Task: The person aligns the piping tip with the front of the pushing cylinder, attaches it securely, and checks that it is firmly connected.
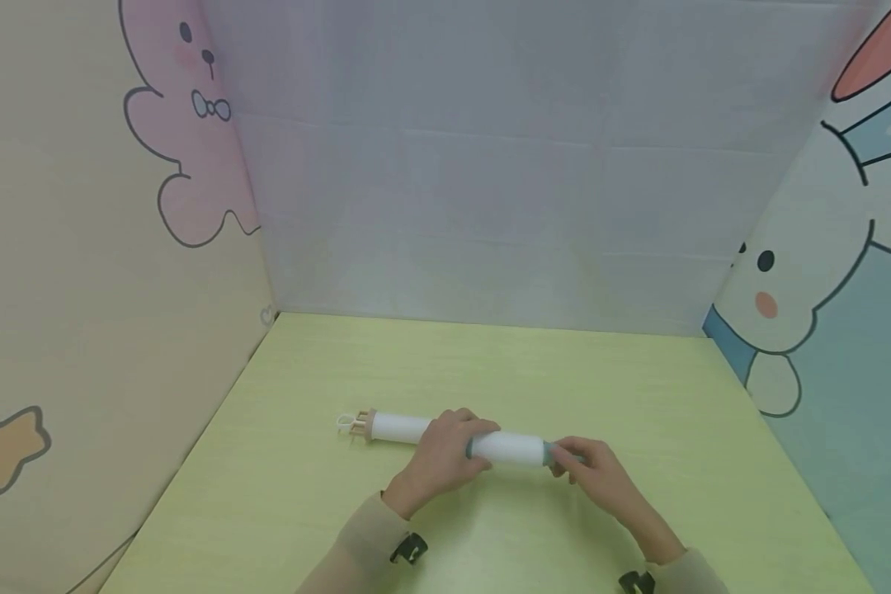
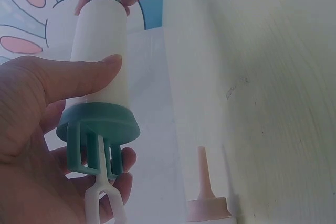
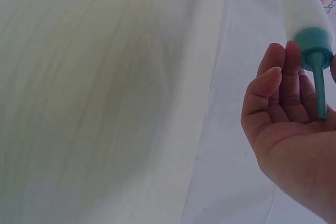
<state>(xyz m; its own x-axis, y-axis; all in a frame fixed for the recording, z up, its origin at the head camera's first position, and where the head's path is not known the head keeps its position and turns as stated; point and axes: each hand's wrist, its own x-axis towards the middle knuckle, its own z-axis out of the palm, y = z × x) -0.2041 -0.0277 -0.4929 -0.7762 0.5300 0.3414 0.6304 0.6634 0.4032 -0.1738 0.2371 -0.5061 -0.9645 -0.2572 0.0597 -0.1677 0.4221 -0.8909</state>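
Near the middle of the table, my left hand (image 1: 445, 452) grips a white syringe-like tube (image 1: 508, 448), thumb across the barrel. Its green flange (image 2: 100, 121) with prongs sits by my left palm, and a white forked rod (image 2: 102, 195) sticks out of it. At the opposite end, my right hand (image 1: 596, 478) pinches the green cap (image 3: 312, 45), whose thin nozzle (image 3: 319, 87) points into the palm. Behind my left hand lies a second white tube (image 1: 401, 427), with a tan pronged end at its left. Its tan nozzle cap (image 2: 207, 208) shows in the left wrist view.
The table (image 1: 564, 363) has a pale yellow-green top. A whitish sheet (image 1: 453, 181) hangs behind it. Printed panels with cartoon animals stand along the left (image 1: 82, 289) and right (image 1: 861, 371) sides. Black straps (image 1: 410, 548) circle both wrists.
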